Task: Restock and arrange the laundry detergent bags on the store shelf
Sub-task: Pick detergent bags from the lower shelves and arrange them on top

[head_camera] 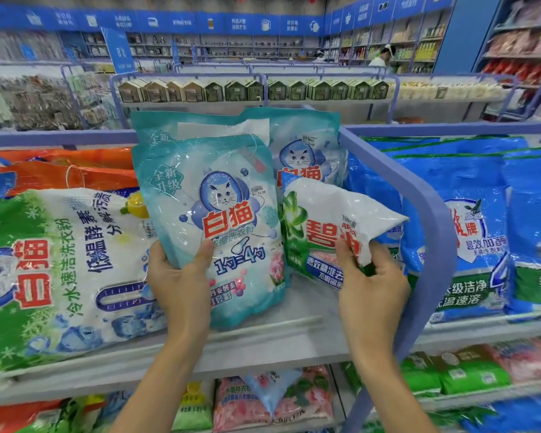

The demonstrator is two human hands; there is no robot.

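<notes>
head view: mid-arrange step, both hands loaded.
left hand [181, 276] grips the lower left edge of the teal cat bag [219, 214], thumb on the front, fingers behind. the bag stands upright at frame centre with its base on or just above the shelf [278, 335] — can't tell which.
right hand [369, 276] pinches the crumpled lower edge of the green-and-white bag [325, 220]. that bag is tilted and touches the teal one at its 3 o'clock.
more teal bags [306, 145] stand behind at 12–1 o'clock, and the blue divider rail [419, 195] closes the bay at 3 o'clock.
neighbours: a big green-white sack [60, 260] lying flat at 9 o'clock, orange bags [69, 170] at 10, blue bags [469, 214] past the rail.
judgement: the green-and-white bag is the odd brand in this bay. next move likely needs it pulled clear or squared up, then the teal bag pushed back flush against its row — soft bags, so support the base or they slump.
</notes>
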